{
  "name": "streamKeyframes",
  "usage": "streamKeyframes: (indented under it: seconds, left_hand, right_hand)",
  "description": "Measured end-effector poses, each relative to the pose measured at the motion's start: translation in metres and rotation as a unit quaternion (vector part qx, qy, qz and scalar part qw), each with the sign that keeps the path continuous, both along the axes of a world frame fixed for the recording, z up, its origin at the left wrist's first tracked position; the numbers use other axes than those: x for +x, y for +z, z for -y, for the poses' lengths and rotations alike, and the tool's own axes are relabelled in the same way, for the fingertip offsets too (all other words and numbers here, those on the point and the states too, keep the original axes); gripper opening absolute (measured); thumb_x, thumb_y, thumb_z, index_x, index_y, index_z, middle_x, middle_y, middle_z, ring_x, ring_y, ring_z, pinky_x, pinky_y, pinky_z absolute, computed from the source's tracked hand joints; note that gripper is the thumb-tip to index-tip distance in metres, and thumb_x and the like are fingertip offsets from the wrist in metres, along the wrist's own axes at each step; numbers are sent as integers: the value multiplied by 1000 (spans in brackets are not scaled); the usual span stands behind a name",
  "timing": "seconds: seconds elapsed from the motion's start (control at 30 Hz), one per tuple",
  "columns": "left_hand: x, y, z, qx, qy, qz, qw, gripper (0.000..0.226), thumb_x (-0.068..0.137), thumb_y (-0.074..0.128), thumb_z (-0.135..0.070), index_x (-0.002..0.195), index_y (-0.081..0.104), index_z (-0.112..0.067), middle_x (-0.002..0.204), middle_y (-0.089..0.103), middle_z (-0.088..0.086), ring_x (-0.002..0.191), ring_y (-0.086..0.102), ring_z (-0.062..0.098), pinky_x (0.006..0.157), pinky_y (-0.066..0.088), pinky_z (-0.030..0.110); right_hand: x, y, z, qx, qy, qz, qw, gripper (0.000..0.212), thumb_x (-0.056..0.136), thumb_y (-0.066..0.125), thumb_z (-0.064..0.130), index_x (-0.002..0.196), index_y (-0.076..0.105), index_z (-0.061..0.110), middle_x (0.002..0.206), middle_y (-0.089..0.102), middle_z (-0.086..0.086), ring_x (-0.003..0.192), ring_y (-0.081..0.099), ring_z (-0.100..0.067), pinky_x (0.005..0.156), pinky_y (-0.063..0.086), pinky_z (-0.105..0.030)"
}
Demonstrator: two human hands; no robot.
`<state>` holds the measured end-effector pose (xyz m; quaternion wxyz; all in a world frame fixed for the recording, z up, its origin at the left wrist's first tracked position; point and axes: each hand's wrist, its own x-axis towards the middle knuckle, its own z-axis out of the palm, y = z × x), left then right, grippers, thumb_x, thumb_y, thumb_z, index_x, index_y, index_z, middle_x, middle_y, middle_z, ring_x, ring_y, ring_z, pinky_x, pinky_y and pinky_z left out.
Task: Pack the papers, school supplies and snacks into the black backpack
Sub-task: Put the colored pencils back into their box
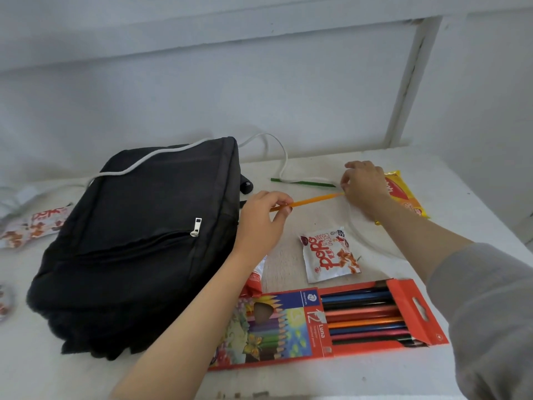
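Quick count first: one black backpack (135,241), one pencil box (331,321), two loose pencils and four snack packs that I can make out. The backpack lies flat on the left half of the white table (467,203), front pocket zipped with the silver zip pull (196,226) at the right end, and a white cord (138,161) runs over its top. The pencil box sits near the front edge with its flap open, so you see a row of coloured pencils inside. They overlap too much for me to count properly. Snacks: a white-and-red snack packet (330,254) in the middle just behind the box, a second white-and-red packet (31,226) on the far side of the backpack, a yellow snack pack (403,194) on the right, and a red packet (255,280) half hidden under the left forearm. The green pencil (302,183) lies on the table toward the back. The orange pencil (314,201) is up off the table, held at both ends: the left hand (262,220) pinches one end between thumb and curled fingers right beside the backpack, and the right hand (364,186) pinches the other end with its fingertips, sitting over the edge of the yellow pack.
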<state>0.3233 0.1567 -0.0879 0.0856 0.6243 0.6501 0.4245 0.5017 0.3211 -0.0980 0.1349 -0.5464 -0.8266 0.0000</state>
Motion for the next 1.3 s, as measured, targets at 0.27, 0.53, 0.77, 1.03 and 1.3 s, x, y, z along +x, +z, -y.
streamKeyframes:
  seconds: [0.27, 0.53, 0.77, 1.03, 1.3]
  left_hand:
    - [12, 7, 14, 30, 6, 99, 995, 16, 87, 62, -12, 91, 61, -27, 88, 60, -22, 83, 58, -2, 72, 43, 5]
    - [35, 17, 34, 40, 14, 186, 982, 18, 85, 64, -8, 92, 61, -24, 88, 63, -17, 84, 60, -2, 73, 47, 10]
    - [69, 25, 63, -16, -64, 252, 965, 21, 83, 65, -4, 86, 63, -25, 86, 67, -7, 78, 63, -1, 70, 48, 10]
    - [88, 16, 81, -52, -123, 240, 961, 15, 81, 67, -3, 87, 65, -16, 83, 69, -6, 77, 65, 4, 74, 50, 15]
    - [97, 10, 85, -47, -136, 162, 976, 13, 82, 66, -5, 89, 63, -16, 84, 67, -8, 79, 62, -1, 73, 47, 10]
  right_hand:
    - [17, 16, 31, 5, -2, -323, 946, 17, 96, 45, 12, 104, 57, 4, 109, 60, -11, 98, 56, -22, 77, 38, -18]
    - [56, 59, 93, 37, -44, -579, 814, 10, 99, 37, 16, 92, 43, 21, 83, 62, 0, 73, 67, -21, 63, 53, -31]
    - [87, 64, 155, 41, -50, -587, 807, 21, 98, 41, 12, 85, 47, 26, 73, 58, -6, 52, 56, -6, 56, 45, -17]
    - [105, 42, 207, 104, -32, -452, 885, 7, 95, 48, 7, 97, 51, 13, 72, 61, -1, 62, 53, -17, 53, 39, -19]
    - [96, 30, 227, 146, -35, -446, 882, 10, 95, 48, 5, 101, 49, 13, 77, 56, 17, 62, 60, -12, 55, 46, -20]
